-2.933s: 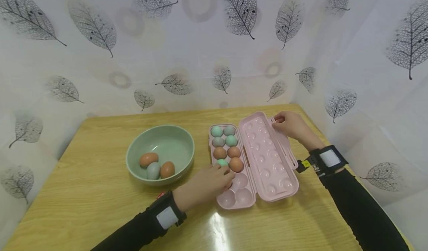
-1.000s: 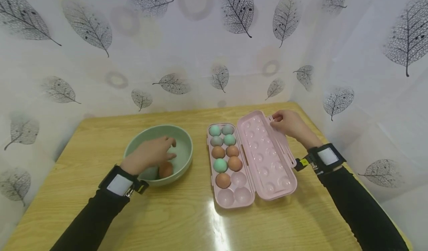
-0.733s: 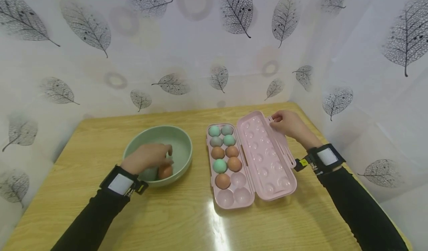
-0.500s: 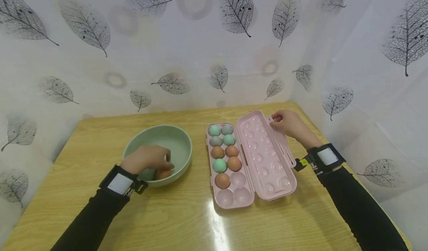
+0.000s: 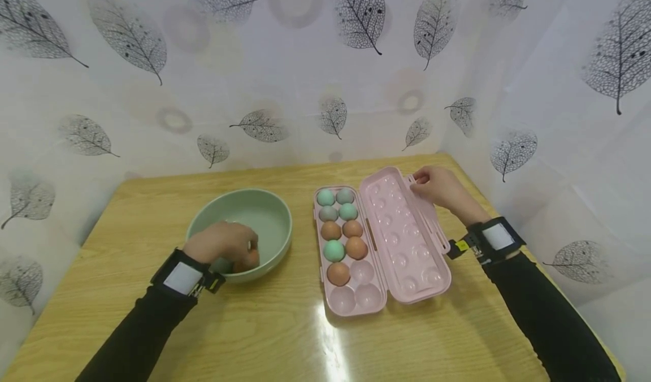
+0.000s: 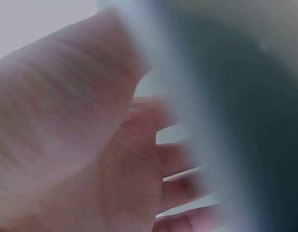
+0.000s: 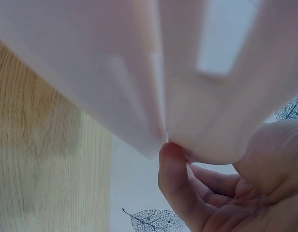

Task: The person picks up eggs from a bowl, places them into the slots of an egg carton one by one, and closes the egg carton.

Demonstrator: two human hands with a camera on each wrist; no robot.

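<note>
My left hand (image 5: 224, 242) reaches down into the green bowl (image 5: 277, 212), fingers curled round a brown egg (image 5: 252, 259) that is mostly covered by them. In the left wrist view the bowl's blurred wall (image 6: 236, 116) hides the fingertips. My right hand (image 5: 439, 187) pinches the far outer corner of the pink egg box's lid (image 5: 404, 238), at its hinged flap (image 7: 207, 125). The lid lies folded back to the right. In the box's base (image 5: 342, 299) sit several brown, green and grey eggs; three cups at the near end hold none.
The bowl stands left of the egg box on a wooden table (image 5: 285, 337). A leaf-printed white curtain (image 5: 305, 77) rises behind the table and along both sides.
My left hand has set a brown egg in the box, moved left into the bowl and closed its fingers on another egg. My right hand stays at the lid.
</note>
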